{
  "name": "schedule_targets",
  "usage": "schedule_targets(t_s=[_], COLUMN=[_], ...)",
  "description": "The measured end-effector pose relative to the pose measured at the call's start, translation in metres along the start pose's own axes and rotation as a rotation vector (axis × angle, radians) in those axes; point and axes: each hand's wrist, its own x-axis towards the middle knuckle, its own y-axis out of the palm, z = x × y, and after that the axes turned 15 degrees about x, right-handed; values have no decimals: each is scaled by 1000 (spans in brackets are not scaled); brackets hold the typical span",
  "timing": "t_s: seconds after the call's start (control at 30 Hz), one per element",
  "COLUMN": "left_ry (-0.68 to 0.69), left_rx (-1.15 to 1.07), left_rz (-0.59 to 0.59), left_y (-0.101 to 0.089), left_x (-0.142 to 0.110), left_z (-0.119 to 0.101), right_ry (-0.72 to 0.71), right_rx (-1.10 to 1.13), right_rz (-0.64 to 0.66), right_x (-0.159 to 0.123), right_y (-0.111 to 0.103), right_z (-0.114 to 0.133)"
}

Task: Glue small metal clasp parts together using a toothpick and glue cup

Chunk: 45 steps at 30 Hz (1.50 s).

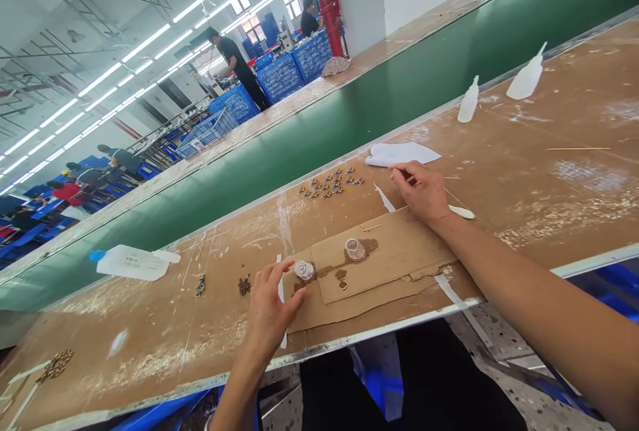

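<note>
My left hand (270, 304) is open, thumb and fingers apart, beside a small round dish of whitish paste (303, 271) on the cardboard (384, 265). A second round dish of pinkish-brown paste (355, 249) sits to its right with a brown stain around it. Small dark spots and a tiny ring-like piece (342, 285) lie below. My right hand (422, 193) is over the cardboard's far right corner, its fingers curled together near a folded white sheet (403, 153). Whatever they may hold is hidden. A white spoon-like handle (462, 212) lies beside that wrist.
Several small blue-and-gold pieces (329, 185) lie in rows. Small brown pieces (244, 285) are left of my left hand. A white bottle with a blue cap (132, 262) lies farther left. Two nozzle bottles (469, 100) stand right. A green conveyor belt (299, 132) runs beyond; people work behind.
</note>
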Motion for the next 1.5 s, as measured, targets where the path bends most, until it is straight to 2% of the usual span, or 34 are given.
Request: schedule_targets(t_s=[0.23,0.57,0.77,1.0,1.5], left_ry=[33,111,-8,-123,-150], left_rx=[48,334,463,494,441], left_rz=[27,111,176,300,354], left_y=[2,-12,-9,-14,-15], left_x=[4,25,26,32,42], left_z=[3,-20,-35,-52,-49], right_ry=[9,-7,-28,-21,-23], right_rx=[3,2,30,28,10], right_rz=[-6,-1,-10,-5,-11], right_x=[0,1,1,2,2], right_y=[0,1,1,1,2], right_z=[1,-2,-1,-2,-2])
